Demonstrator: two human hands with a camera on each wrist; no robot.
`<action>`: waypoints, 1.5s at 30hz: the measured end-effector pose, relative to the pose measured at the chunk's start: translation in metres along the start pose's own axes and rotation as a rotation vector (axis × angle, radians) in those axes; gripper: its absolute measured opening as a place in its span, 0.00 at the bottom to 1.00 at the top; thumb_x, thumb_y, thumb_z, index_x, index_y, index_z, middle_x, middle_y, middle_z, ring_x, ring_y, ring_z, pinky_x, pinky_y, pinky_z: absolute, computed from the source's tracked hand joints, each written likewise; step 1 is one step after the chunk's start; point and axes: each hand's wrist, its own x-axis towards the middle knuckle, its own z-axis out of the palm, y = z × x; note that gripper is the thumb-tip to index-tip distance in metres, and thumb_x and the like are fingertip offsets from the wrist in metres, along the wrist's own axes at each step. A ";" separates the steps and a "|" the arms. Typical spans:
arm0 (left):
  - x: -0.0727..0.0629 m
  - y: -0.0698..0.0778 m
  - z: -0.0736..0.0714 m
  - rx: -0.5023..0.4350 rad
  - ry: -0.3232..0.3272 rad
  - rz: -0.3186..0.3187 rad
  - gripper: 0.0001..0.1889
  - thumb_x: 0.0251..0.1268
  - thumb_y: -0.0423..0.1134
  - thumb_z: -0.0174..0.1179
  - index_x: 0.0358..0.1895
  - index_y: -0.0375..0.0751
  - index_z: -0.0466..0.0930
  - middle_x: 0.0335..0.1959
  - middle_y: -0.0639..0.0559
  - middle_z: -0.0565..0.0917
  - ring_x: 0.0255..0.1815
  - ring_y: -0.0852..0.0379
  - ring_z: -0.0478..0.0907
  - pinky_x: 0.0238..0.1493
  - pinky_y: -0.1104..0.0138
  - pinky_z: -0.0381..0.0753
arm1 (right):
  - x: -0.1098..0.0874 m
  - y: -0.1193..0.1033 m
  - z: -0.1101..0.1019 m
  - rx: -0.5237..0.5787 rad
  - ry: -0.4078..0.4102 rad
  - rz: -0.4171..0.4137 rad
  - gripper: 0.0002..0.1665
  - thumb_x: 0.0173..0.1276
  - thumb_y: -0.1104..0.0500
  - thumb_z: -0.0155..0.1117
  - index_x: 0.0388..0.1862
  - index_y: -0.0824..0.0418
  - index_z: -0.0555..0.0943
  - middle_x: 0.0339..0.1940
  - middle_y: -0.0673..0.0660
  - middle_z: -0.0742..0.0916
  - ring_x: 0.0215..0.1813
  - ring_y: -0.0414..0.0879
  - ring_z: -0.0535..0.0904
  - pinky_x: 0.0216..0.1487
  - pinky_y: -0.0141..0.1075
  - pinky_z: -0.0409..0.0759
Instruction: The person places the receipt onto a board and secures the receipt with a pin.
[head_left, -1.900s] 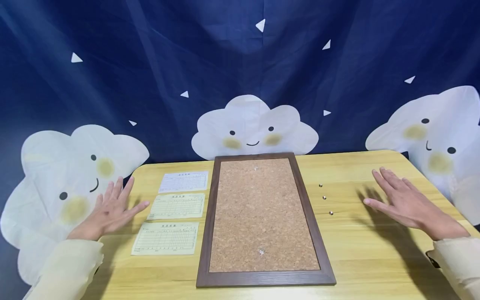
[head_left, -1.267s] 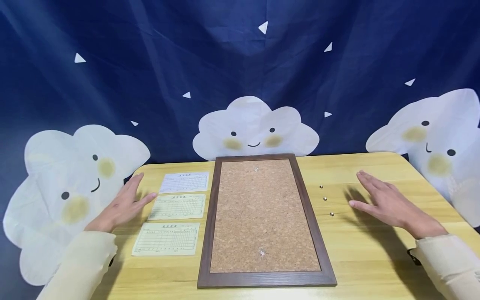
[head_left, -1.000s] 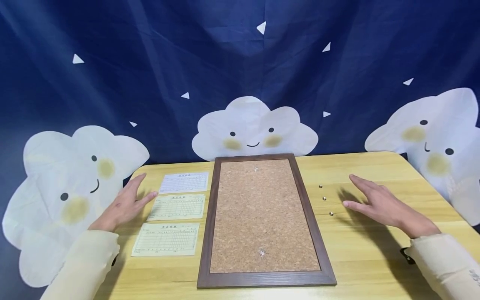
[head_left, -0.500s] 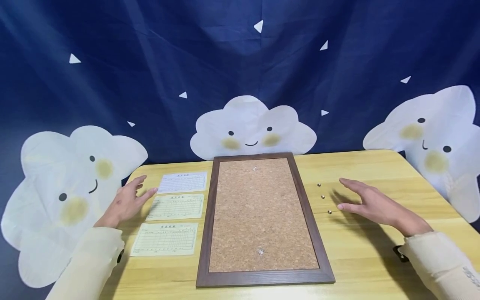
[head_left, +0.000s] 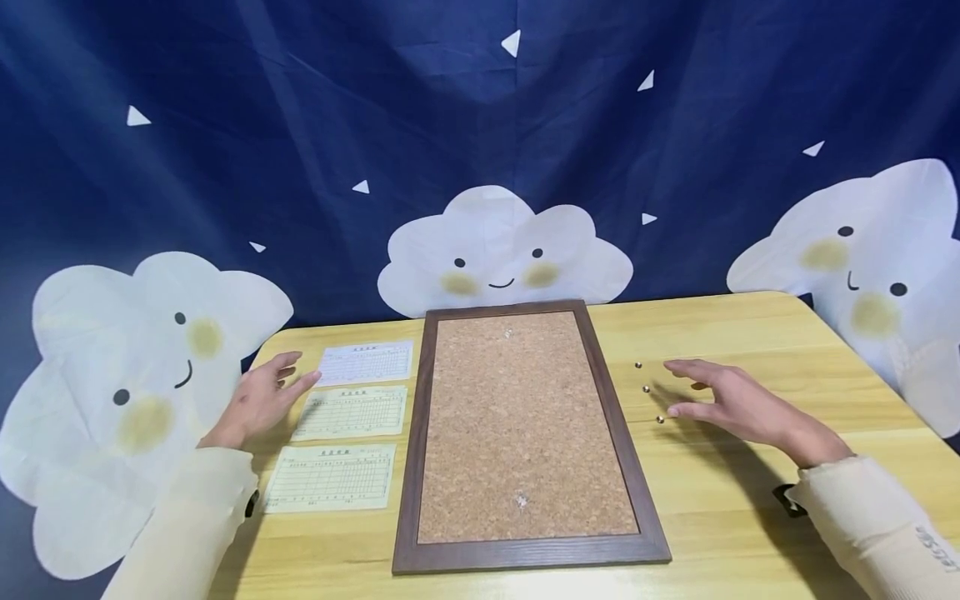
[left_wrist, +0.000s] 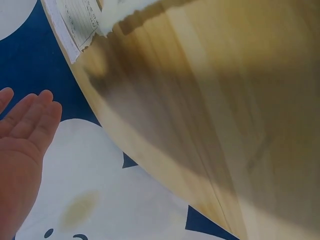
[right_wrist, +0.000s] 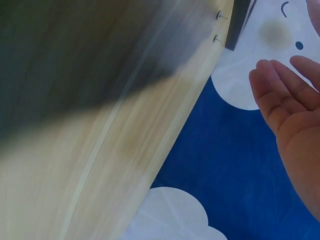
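Note:
In the head view my left hand (head_left: 258,396) hovers at the table's left side, thumb and fingers apart and loosely bent, holding nothing. Just right of it lie three printed form slips in a column: a whitish one (head_left: 365,362) at the back, a pale green one (head_left: 351,412) in the middle and a pale yellow-green one (head_left: 332,477) in front. My right hand (head_left: 738,404) is over the right side, thumb and fingers spread, with nothing in its grasp. Its fingertips come close to three small metal thumbtacks (head_left: 647,389). The right wrist view shows two thumbtacks (right_wrist: 215,38) with their pins sideways.
A cork board (head_left: 517,425) in a dark brown frame lies mid-table between slips and tacks; its surface has two small pale worn spots. The wooden table (head_left: 735,533) ends at a dark blue curtain (head_left: 322,100) with cloud prints.
Both hands have moved inward: the left toward the slips, the right leftward to the thumbtacks. Their fingers have gone from spread to more bent. Slips, board and tacks stay in place.

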 end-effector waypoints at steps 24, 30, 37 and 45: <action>0.013 -0.003 0.013 -0.020 0.024 0.016 0.21 0.75 0.35 0.55 0.65 0.25 0.70 0.62 0.26 0.74 0.59 0.30 0.76 0.56 0.44 0.78 | 0.014 -0.013 0.023 0.168 -0.079 0.000 0.32 0.64 0.58 0.73 0.61 0.75 0.76 0.57 0.68 0.84 0.50 0.58 0.82 0.47 0.40 0.83; 0.019 -0.002 0.017 -0.038 0.039 -0.008 0.19 0.75 0.33 0.55 0.64 0.27 0.72 0.60 0.28 0.77 0.58 0.32 0.77 0.56 0.45 0.77 | 0.016 -0.015 0.027 0.271 -0.107 0.009 0.32 0.65 0.60 0.73 0.63 0.76 0.75 0.58 0.68 0.83 0.53 0.57 0.82 0.49 0.41 0.83; 0.027 -0.002 0.023 -0.096 0.063 -0.093 0.19 0.73 0.32 0.57 0.63 0.27 0.73 0.60 0.29 0.77 0.59 0.34 0.76 0.58 0.46 0.77 | 0.018 -0.017 0.031 0.382 -0.171 0.030 0.35 0.66 0.59 0.72 0.65 0.76 0.73 0.60 0.70 0.81 0.53 0.56 0.81 0.50 0.40 0.83; 0.033 -0.004 0.028 -0.078 0.048 -0.128 0.21 0.71 0.32 0.60 0.63 0.26 0.73 0.59 0.29 0.78 0.57 0.35 0.77 0.57 0.47 0.77 | 0.024 -0.017 0.039 0.450 -0.194 0.036 0.32 0.66 0.62 0.71 0.66 0.72 0.73 0.58 0.66 0.82 0.49 0.50 0.82 0.44 0.34 0.83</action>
